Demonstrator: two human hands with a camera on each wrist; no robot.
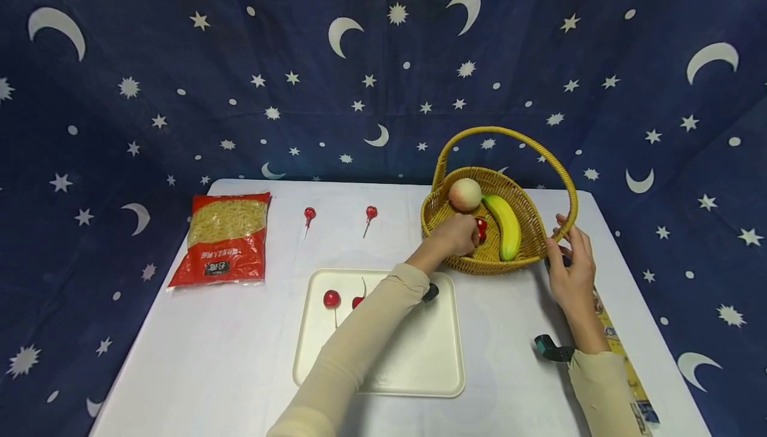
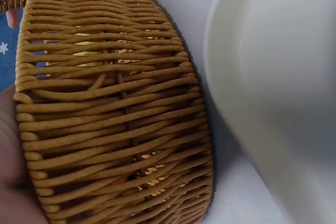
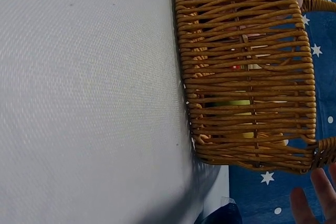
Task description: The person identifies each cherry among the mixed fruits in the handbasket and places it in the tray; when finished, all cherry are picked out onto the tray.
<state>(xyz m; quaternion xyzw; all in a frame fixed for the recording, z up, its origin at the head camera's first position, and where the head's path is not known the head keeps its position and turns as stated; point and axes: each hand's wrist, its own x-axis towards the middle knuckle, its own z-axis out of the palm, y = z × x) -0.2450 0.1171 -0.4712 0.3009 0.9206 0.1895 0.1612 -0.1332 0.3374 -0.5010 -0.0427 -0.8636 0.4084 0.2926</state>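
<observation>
A wicker basket (image 1: pixel 440 214) with a tall arched handle stands at the back right. It holds a peach (image 1: pixel 465 194), a banana (image 1: pixel 503 227) and shiny red fruit (image 1: pixel 481 229). My left hand (image 1: pixel 458 234) reaches over the near left rim, bent fingers down beside the red fruit. Its fingertips are hidden, so I cannot tell whether they hold anything. At the basket's right side, my right hand (image 1: pixel 572 267) has its fingers extended and spread around the handle's base. The right wrist view shows separated fingertips (image 3: pixel 299 203) beside the basket's end.
Under my left forearm lies a cream tray (image 1: pixel 419 387) with a red cherry (image 1: pixel 331 299) and another partly covered one. Two red lollipops (image 1: pixel 309 214) lie behind it. A red pasta bag (image 1: pixel 246 260) is at left; a yellow patterned strip (image 1: pixel 623 364) lies beside my right forearm.
</observation>
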